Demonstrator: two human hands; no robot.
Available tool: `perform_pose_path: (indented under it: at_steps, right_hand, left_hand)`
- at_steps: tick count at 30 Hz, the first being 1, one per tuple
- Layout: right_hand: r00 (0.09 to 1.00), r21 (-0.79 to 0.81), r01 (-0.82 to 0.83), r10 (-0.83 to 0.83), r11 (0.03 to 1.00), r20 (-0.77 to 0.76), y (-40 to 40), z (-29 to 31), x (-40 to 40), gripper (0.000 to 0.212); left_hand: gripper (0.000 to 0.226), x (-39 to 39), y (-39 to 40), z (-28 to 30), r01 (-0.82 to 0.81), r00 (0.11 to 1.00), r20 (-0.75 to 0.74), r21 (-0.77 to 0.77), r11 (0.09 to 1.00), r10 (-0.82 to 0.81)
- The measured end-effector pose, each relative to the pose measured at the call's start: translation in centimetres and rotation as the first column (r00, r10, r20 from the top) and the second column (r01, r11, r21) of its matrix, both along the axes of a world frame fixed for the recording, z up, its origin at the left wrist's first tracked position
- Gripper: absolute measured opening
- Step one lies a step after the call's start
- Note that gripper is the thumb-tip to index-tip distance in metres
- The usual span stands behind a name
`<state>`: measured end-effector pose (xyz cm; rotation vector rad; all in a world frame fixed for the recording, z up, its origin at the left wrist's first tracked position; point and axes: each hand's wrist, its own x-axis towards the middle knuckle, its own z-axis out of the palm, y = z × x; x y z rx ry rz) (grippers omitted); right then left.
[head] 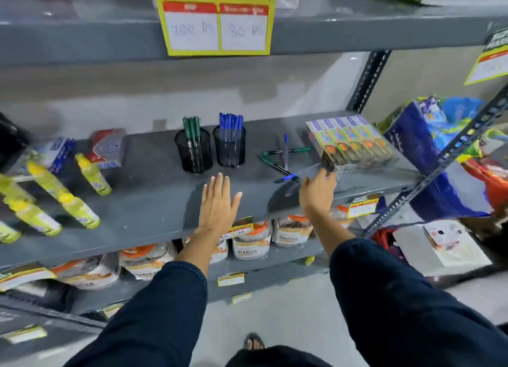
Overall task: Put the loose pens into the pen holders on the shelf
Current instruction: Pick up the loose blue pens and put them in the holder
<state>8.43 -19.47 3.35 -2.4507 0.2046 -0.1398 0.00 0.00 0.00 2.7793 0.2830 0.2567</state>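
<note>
Two black mesh pen holders stand on the grey shelf point(154, 201). The left holder point(193, 153) has green pens in it, and the right holder point(229, 149) has blue pens. To their right lie loose pens: a blue pen point(286, 150) crossing a green pen point(295, 149), and a dark green pen point(272, 164). My right hand point(317, 193) is at the near end of this group, fingers closed on a blurred blue-capped pen point(291, 177). My left hand point(220, 201) hovers flat and open in front of the holders.
A stack of colourful boxes point(351, 144) sits just right of the loose pens, touching my right fingertips. Yellow bottles point(66, 199) lie at the shelf's left. A price sign point(217, 28) hangs from the shelf above. Packets point(250, 243) fill the shelf below.
</note>
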Motion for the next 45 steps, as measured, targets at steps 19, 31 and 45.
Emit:
perform_pose_path:
  at_steps: [19, 31, 45]
  right_hand:
    - [0.930, 0.083, 0.266, -0.234, 0.960, -0.282, -1.0, 0.9, 5.8, 0.044]
    - [0.921, 0.086, 0.298, -0.263, 0.951, -0.288, 0.0, 1.1, 4.7, 0.033]
    - [0.988, 0.312, -0.152, 0.153, 0.938, 0.020, 6.9, 10.1, 7.8, 0.022]
  left_hand:
    - [0.047, 2.0, 0.5, -1.1, -0.041, 0.999, -0.021, -0.004, 0.999, 0.041]
    - [0.048, 1.8, 2.6, -1.3, -0.054, 0.999, -0.011, 0.000, 0.999, 0.054]
    - [0.046, 1.4, 3.8, -0.8, -0.078, 0.997, -0.008, 0.010, 0.997, 0.078]
